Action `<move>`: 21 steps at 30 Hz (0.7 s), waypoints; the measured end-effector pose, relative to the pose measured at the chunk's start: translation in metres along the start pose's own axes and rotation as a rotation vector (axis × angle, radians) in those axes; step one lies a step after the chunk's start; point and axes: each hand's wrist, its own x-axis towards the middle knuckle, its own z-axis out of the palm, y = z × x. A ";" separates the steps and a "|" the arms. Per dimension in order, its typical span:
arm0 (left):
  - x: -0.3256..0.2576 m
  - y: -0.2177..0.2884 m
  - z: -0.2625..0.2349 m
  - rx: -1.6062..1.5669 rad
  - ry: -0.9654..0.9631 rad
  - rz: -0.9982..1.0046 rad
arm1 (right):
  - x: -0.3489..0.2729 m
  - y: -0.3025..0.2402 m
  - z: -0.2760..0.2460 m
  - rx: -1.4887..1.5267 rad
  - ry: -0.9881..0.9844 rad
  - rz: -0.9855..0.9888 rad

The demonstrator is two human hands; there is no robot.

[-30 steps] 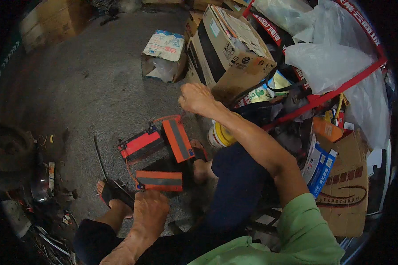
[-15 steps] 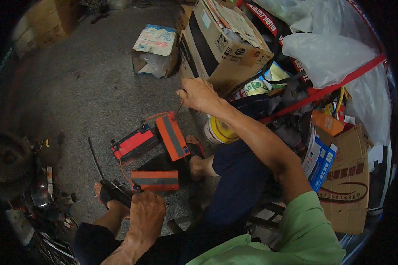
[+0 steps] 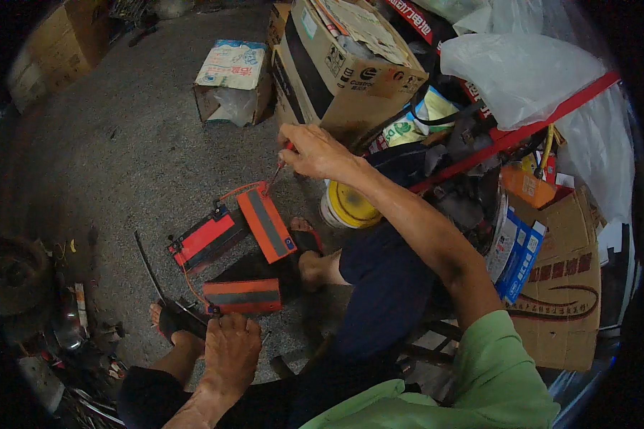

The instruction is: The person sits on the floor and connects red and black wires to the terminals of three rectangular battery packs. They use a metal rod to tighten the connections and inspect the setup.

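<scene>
Three block-shaped batteries lie between my feet, joined by thin orange wires: a red-topped one [image 3: 204, 238], an orange-and-grey one [image 3: 266, 222] and a lower orange-and-grey one [image 3: 242, 295]. My right hand [image 3: 315, 151] is closed round a red-handled screwdriver [image 3: 277, 170]. Its shaft slants down to the far end of the upper orange battery, at or close to the terminal there. My left hand [image 3: 232, 350] is curled, knuckles up, just below the left corner of the lower battery. Whatever its fingers hold is hidden underneath; a thin tip shows beside it.
A yellow-lidded tub [image 3: 354, 206] stands beyond my right foot. Past it are a small open box [image 3: 230, 79], a large carton [image 3: 354, 86] and a red bar [image 3: 522, 136] with plastic sheeting. At left are a dark wheel-like thing [image 3: 18, 275] and scattered parts. A thin dark rod [image 3: 149, 263] lies near my left foot.
The view has shifted slightly, so most things sit a little further left. The screwdriver's red handle now shows in my right hand, which has tilted. My left hand stays beside the lower battery.
</scene>
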 end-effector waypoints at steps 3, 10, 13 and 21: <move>0.008 0.002 0.012 -0.020 0.062 0.013 | -0.006 0.005 -0.007 -0.068 0.035 0.069; 0.004 0.000 0.014 0.075 0.105 0.008 | -0.003 0.006 -0.011 -0.084 0.073 0.050; 0.002 0.000 0.011 0.103 0.087 0.006 | -0.001 0.001 -0.007 -0.090 0.047 0.048; 0.011 0.003 0.010 -0.021 0.042 0.013 | -0.010 0.004 -0.012 -0.082 -0.024 0.116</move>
